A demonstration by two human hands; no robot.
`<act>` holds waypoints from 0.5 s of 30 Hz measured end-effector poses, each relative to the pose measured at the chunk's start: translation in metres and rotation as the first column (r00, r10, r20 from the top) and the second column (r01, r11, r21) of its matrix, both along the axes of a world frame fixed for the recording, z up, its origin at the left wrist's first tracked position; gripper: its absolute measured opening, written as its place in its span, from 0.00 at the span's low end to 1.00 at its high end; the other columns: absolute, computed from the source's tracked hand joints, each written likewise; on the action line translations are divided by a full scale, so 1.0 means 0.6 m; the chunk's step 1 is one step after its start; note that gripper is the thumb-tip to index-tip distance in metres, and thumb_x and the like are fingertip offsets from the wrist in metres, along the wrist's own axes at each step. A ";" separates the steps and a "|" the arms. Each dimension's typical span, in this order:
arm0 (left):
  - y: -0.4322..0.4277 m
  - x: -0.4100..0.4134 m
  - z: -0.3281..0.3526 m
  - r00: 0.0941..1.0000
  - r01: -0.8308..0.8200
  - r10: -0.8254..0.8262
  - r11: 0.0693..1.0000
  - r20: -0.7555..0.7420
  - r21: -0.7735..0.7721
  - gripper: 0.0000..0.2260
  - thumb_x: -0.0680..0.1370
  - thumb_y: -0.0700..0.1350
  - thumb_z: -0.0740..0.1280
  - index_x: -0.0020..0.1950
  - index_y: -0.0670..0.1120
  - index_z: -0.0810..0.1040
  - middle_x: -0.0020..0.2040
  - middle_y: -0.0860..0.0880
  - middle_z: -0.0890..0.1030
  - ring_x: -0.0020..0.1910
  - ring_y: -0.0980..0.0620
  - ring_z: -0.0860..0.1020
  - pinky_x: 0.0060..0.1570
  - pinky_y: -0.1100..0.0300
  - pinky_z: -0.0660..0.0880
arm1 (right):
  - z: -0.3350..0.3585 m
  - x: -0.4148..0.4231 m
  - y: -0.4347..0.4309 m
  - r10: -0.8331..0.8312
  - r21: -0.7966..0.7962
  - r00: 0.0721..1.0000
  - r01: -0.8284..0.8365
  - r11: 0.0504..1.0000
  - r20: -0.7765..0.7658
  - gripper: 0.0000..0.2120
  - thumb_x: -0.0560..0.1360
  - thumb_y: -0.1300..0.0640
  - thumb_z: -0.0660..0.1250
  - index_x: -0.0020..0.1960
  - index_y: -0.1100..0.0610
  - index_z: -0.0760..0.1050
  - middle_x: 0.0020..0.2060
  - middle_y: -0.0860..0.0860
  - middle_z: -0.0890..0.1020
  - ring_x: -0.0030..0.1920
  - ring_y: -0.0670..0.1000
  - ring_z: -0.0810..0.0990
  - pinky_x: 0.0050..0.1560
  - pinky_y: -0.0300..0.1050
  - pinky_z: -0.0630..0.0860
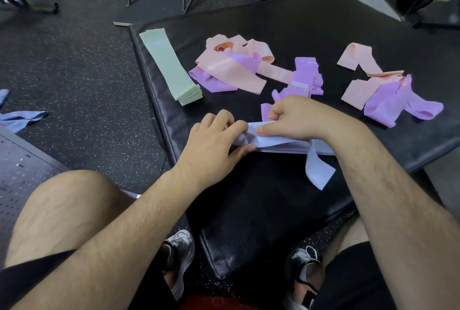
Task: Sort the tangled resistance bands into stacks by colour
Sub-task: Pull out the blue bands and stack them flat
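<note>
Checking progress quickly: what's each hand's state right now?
Left hand: pinching the pale blue flat elastic resistance band.
Right hand: gripping the same band.

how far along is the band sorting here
Done: the pale green flat bands lie in one neat stack. In hand: the left hand and right hand both pinch the pale blue bands. Left: three pink and purple tangles lie mixed on the black mat, and a blue band is on the floor.
</note>
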State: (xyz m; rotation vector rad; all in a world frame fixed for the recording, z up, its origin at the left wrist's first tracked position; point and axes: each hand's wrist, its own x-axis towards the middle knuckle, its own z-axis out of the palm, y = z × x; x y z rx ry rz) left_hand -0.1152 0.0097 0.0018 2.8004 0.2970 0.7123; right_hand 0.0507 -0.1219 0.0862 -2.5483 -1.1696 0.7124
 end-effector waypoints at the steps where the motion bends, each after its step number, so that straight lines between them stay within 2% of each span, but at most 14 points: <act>1: 0.000 0.000 0.001 1.000 -0.005 0.005 1.000 -0.009 0.007 0.20 0.79 0.65 0.59 0.56 0.51 0.77 0.51 0.51 0.72 0.46 0.47 0.70 0.42 0.48 0.74 | 0.002 0.003 -0.003 0.002 -0.014 1.000 -0.002 1.000 0.004 0.16 0.74 0.41 0.72 0.42 0.55 0.79 0.43 0.35 0.74 0.50 0.39 0.75 0.36 0.42 0.64; 2: 0.000 0.001 0.001 1.000 -0.008 0.009 1.000 -0.016 0.012 0.21 0.78 0.66 0.58 0.56 0.51 0.77 0.52 0.51 0.72 0.46 0.48 0.70 0.42 0.49 0.73 | 0.006 0.005 -0.007 0.002 -0.031 1.000 -0.002 1.000 0.010 0.17 0.74 0.41 0.72 0.43 0.55 0.80 0.37 0.38 0.74 0.42 0.42 0.75 0.36 0.43 0.65; 4: 0.001 0.002 0.001 1.000 -0.019 0.019 1.000 -0.020 0.009 0.22 0.78 0.67 0.57 0.56 0.51 0.77 0.52 0.51 0.72 0.46 0.48 0.69 0.43 0.51 0.71 | 0.011 0.012 -0.017 -0.005 -0.054 1.000 0.006 0.999 0.011 0.17 0.74 0.40 0.72 0.44 0.55 0.81 0.34 0.41 0.75 0.36 0.47 0.74 0.37 0.43 0.67; 8: 0.001 0.003 0.002 0.999 -0.028 0.028 1.000 -0.037 -0.006 0.22 0.77 0.67 0.57 0.56 0.52 0.77 0.52 0.52 0.72 0.47 0.50 0.68 0.44 0.52 0.70 | 0.010 0.026 -0.034 -0.047 -0.045 0.999 0.048 0.998 0.016 0.19 0.73 0.39 0.71 0.44 0.56 0.81 0.31 0.47 0.76 0.33 0.50 0.73 0.39 0.45 0.69; 12: -0.002 0.002 0.007 0.998 -0.034 0.034 0.999 -0.048 -0.008 0.20 0.76 0.67 0.59 0.55 0.54 0.76 0.52 0.54 0.71 0.47 0.51 0.68 0.46 0.51 0.72 | -0.005 0.023 -0.035 -0.059 -0.069 0.996 0.063 0.996 0.062 0.20 0.74 0.41 0.70 0.44 0.59 0.79 0.33 0.48 0.74 0.35 0.50 0.72 0.38 0.46 0.67; 15: -0.012 0.001 0.009 0.997 -0.060 0.060 0.998 -0.046 -0.005 0.18 0.77 0.66 0.60 0.54 0.54 0.75 0.50 0.55 0.70 0.47 0.51 0.68 0.48 0.52 0.71 | -0.015 0.021 -0.034 -0.056 -0.069 0.996 0.060 0.996 0.063 0.18 0.75 0.41 0.71 0.39 0.56 0.75 0.33 0.48 0.73 0.36 0.50 0.71 0.37 0.45 0.65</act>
